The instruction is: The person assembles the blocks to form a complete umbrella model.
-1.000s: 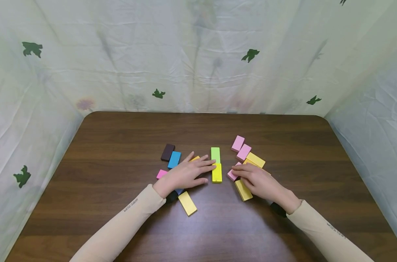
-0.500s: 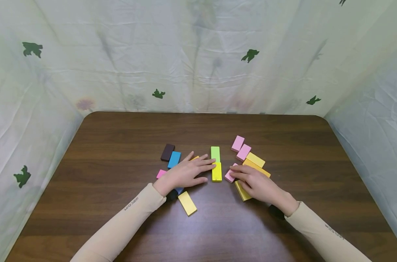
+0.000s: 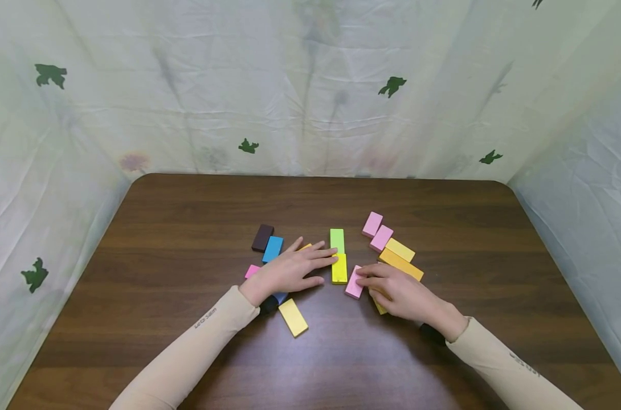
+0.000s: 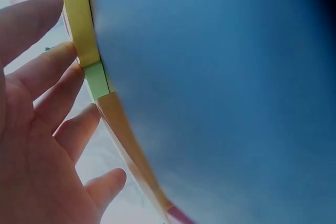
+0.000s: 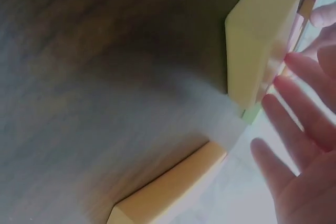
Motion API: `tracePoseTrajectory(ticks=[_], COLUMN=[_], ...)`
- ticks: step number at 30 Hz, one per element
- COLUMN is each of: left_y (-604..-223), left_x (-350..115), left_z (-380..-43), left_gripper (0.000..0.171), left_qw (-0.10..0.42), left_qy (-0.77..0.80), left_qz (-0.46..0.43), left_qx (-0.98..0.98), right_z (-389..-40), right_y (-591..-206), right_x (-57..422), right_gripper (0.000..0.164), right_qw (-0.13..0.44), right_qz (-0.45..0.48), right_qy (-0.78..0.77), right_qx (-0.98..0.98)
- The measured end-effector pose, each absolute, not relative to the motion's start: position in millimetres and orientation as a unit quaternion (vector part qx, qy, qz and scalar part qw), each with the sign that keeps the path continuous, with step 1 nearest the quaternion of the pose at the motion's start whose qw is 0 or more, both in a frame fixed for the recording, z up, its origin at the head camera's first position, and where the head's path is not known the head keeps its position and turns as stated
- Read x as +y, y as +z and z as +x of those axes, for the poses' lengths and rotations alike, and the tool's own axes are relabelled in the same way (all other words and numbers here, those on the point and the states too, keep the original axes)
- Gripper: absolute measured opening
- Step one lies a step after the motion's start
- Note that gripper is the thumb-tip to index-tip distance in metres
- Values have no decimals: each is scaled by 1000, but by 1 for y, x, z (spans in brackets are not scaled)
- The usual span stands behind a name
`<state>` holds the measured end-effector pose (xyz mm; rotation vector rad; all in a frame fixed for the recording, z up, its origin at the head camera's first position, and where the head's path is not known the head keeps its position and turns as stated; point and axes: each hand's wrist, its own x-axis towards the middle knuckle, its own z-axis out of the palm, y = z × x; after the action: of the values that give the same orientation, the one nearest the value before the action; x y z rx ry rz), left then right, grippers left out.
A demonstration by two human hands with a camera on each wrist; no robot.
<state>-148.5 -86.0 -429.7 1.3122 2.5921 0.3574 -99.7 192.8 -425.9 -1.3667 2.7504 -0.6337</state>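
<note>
My left hand (image 3: 292, 270) lies spread over several blocks, its fingertips touching the edge of a bright yellow block (image 3: 339, 274) and a lime green block (image 3: 336, 240) set end to end. Its fingers look straight in the left wrist view, beside the yellow block (image 4: 80, 22) and green block (image 4: 95, 80). My right hand (image 3: 405, 290) rests its fingertips on a light pink block (image 3: 352, 286), just right of the yellow one and slightly tilted. Beneath that hand a pale yellow block (image 3: 379, 307) is partly hidden. The right wrist view shows the fingers (image 5: 291, 129) extended, not curled round anything.
Right of centre lie two pink blocks (image 3: 380, 238), a yellow block (image 3: 401, 249) and an orange block (image 3: 401, 265). On the left are dark brown (image 3: 262, 238), blue (image 3: 272, 249), magenta (image 3: 252, 271) and pale yellow (image 3: 293, 318) blocks. A patterned curtain (image 3: 310, 85) surrounds the wooden table (image 3: 187, 216).
The light pink block has slid left and toward me under my right fingertips, turning a little and coming closer to the bright yellow block. My left hand has stayed in place.
</note>
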Motion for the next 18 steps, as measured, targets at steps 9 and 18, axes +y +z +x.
tracePoseTrajectory(ticks=[9, 18], left_y=[-427, -428], left_x=[-86, -86], left_z=[-150, -154], left_gripper=[54, 54], left_qw=[110, 110], left_qy=[124, 126], left_qz=[443, 439], left_qx=[881, 883], right_z=[-95, -93], right_y=[-429, -428], right_x=[188, 179], right_gripper=[27, 27], right_qw=[22, 22], right_qz=[-477, -516], right_qy=[-215, -212], right_qx=[852, 830])
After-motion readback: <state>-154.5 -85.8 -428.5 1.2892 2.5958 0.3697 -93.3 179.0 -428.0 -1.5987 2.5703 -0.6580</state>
